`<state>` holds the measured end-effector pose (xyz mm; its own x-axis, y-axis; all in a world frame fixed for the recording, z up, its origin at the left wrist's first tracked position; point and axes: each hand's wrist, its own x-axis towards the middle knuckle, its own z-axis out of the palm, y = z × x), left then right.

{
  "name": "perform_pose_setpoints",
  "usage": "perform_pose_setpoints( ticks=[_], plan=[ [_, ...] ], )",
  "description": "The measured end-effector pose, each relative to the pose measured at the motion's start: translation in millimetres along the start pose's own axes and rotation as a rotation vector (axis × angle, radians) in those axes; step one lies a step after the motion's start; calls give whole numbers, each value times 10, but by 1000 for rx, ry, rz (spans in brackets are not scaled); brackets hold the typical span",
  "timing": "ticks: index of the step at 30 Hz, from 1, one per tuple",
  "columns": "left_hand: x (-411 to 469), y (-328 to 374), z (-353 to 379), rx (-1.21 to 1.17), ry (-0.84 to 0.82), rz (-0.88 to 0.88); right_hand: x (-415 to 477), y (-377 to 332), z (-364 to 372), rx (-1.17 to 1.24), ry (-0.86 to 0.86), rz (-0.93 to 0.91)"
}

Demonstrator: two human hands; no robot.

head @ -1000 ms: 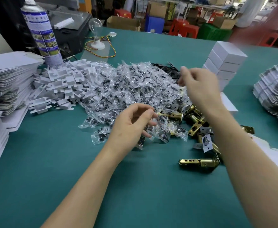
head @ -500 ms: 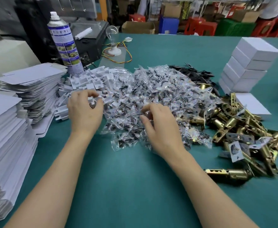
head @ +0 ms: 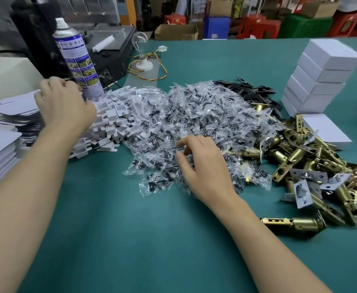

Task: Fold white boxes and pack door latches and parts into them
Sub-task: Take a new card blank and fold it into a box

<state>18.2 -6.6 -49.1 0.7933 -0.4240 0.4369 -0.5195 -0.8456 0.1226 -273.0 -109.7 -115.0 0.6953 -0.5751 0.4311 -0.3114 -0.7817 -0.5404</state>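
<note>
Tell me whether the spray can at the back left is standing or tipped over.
Standing. The spray can is upright on the table, white cap on top, behind the left hand.

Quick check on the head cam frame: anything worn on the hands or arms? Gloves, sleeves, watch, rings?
Nothing worn, as far as the frame shows. The left hand and right hand are bare, no gloves. Both forearms are uncovered right down to the bottom edge of the picture, so no sleeve or cuff is in view. No watch, strap or bracelet at either wrist, and no ring on the visible fingers. Nails look short and unpainted.
</note>
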Motion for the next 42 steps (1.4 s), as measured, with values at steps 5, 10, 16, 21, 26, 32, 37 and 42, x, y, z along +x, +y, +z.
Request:
perform_pose_setpoints(
  ticks=[5, 10, 16, 21, 26, 32, 37, 42],
  plan=[
    [160, -262, 4, 275, -350, -115, 26, -15, -23, -3, -23, 9],
    [164, -280, -108, 361, -356, -46, 16, -15, -31, 27, -43, 13],
    [166, -207, -241, 505, -231, 137, 7, -28, -37, 22, -58, 23],
    [128, -271, -342, 608, -161, 268, 6, -30, -44, 31, -73, 29],
    [170, -227, -586, 405, -36, 164, 9, -43, -60, 42, -84, 34],
    [-471, 415, -947, -758, 143, 260, -3, -94, -104, 369, 66, 39],
    [-1649, 1107, -487, -1210, -214, 397, -29, -61, -105, 938, -14, 271],
    [-1782, 997, -198, -1356, -432, 450, 6, -13, -216, 1099, -160, 362]
  ],
)
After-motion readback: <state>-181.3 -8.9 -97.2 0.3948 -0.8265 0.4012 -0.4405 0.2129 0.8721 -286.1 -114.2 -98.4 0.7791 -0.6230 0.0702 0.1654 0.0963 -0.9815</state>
